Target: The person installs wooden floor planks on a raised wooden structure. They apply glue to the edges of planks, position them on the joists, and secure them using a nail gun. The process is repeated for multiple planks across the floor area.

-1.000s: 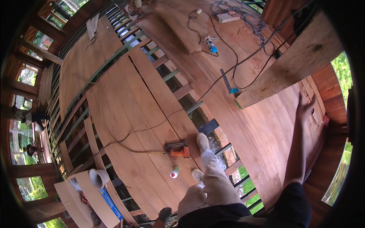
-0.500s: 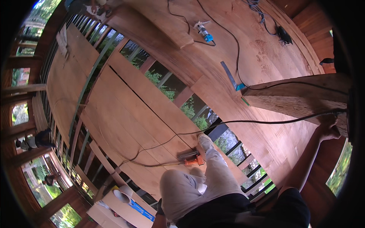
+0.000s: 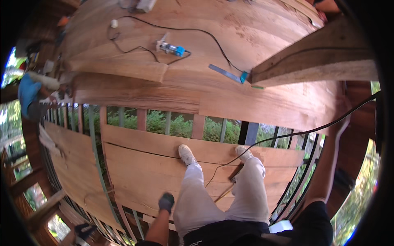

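My left hand [image 3: 166, 202], in a dark grey glove, hangs beside my left knee above the planks. It shows as a small dark shape with nothing visible in it, and its finger positions are unclear. My right arm reaches up along the right side. My right hand [image 3: 340, 110] is smeared by motion just below a thick wooden post [image 3: 312, 61], and whether it touches the post cannot be made out. A black cable [image 3: 320, 128] passes across that forearm and drops to the boards between my feet. An orange and dark tool [image 3: 235, 177] is partly hidden behind my right leg.
A blue and silver trim router [image 3: 170, 48] with its cord lies on the deck ahead. A try square [image 3: 226, 74] lies by the post's end. Open gaps between joists [image 3: 168, 123] show greenery below. At the far left a person in blue [image 3: 30, 94] bends down.
My view has turned left and my legs now stand apart on the planks. My left hand has come into view; my right hand has moved up from the post's lower edge and blurred.
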